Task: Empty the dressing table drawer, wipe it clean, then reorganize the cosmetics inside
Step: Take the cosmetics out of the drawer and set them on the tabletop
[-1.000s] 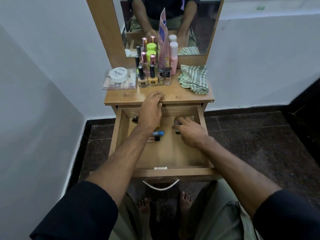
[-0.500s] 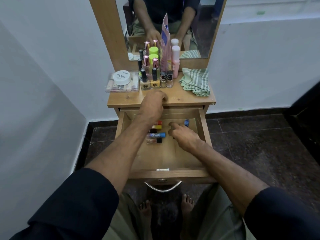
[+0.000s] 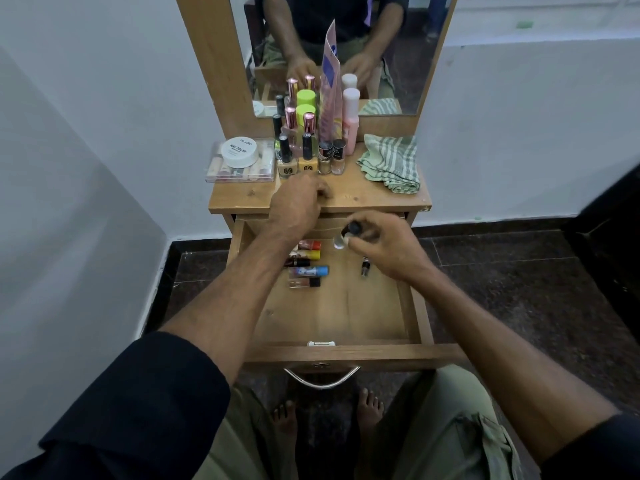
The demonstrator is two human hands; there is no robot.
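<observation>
Lifting a small bottle (image 3: 347, 233) clear of the drawer (image 3: 332, 313), the right hand (image 3: 384, 249) is now pinching it at frame centre, while the left hand (image 3: 298, 206), fingers curled, is resting on the tabletop (image 3: 377, 197); emptying is continuing

My mirror (image 3: 408, 46) in its wooden frame leaning up behind the surface, white walls (image 3: 104, 98) on both sides, dark speckled floor tiles (image 3: 519, 289) below, my bare feet (image 3: 370, 408) under the handle, olive trousers (image 3: 446, 427) at my knees

Tabletop (image 3: 363, 199) — bottles (image 3: 306, 157), cloth (image 3: 391, 162)
</observation>
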